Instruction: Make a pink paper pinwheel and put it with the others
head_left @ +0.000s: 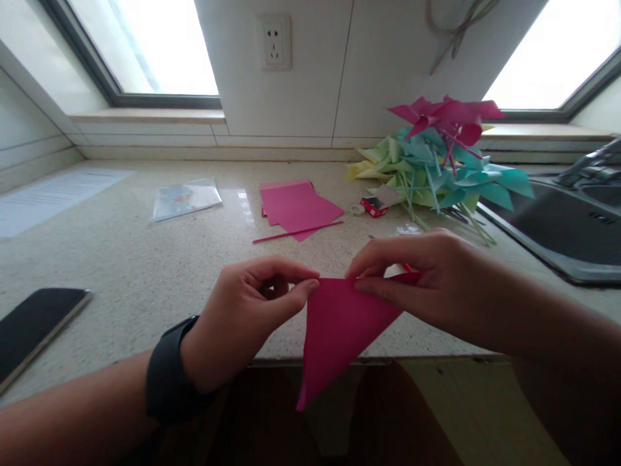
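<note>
A sheet of pink paper (342, 330), folded into a triangle, hangs over the counter's front edge. My left hand (255, 304) pinches its upper left corner between thumb and fingertips. Along the top fold, my right hand (412, 278) grips the same paper, thumb in front and fingers behind. A bit of red shows behind the right fingers; what it is I cannot make out. Beyond my hands lie more pink paper sheets (301, 206) in a loose stack, with a thin pink stick (298, 232) across their near edge.
Paper pinwheels (436, 155) in pink, blue, green and yellow are heaped at the back right, near a sink (557, 226). A small red box (374, 207) and a tape roll (356, 210) sit beside them. Leftward are a clear packet (187, 199), a printed sheet (53, 194) and a dark notebook (41, 327).
</note>
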`<act>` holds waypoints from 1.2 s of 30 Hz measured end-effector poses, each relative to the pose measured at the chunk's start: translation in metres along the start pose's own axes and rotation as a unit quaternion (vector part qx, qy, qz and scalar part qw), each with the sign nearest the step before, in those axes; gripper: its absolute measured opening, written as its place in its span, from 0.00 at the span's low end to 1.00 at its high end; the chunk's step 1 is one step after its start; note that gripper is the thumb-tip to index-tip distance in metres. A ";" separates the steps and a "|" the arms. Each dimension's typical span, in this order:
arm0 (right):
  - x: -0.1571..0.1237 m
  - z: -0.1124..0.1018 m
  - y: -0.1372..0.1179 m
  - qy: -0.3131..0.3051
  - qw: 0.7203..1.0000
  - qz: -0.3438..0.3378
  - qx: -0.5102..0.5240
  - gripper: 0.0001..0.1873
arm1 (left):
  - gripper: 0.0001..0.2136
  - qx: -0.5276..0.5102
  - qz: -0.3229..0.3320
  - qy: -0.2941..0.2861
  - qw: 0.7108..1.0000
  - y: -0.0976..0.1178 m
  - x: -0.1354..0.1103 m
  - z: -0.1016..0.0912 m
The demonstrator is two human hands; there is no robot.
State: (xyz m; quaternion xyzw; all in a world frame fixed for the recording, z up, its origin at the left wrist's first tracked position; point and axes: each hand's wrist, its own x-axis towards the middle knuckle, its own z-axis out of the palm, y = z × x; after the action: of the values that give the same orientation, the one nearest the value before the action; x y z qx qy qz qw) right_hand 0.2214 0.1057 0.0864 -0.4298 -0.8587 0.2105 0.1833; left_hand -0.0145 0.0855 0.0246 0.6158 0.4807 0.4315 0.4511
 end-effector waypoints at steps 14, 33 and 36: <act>-0.003 -0.007 -0.004 -0.007 0.997 0.031 0.066 0.08 | 0.09 -0.023 0.047 -0.019 0.998 0.005 -0.004 0.001; -0.004 -0.011 -0.001 -0.023 0.996 0.026 0.086 0.06 | 0.05 -0.114 0.036 -0.074 0.990 0.001 -0.001 -0.001; -0.004 -0.010 -0.001 -0.022 0.996 0.025 0.086 0.06 | 0.05 -0.102 0.042 -0.066 0.992 0.002 -0.001 -0.001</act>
State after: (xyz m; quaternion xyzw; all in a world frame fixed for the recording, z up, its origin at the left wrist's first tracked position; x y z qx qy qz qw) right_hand 0.2280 0.1040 0.0950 -0.4290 -0.8303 0.2976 0.1949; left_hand -0.0153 0.0841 0.0268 0.6135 0.3771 0.4550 0.5238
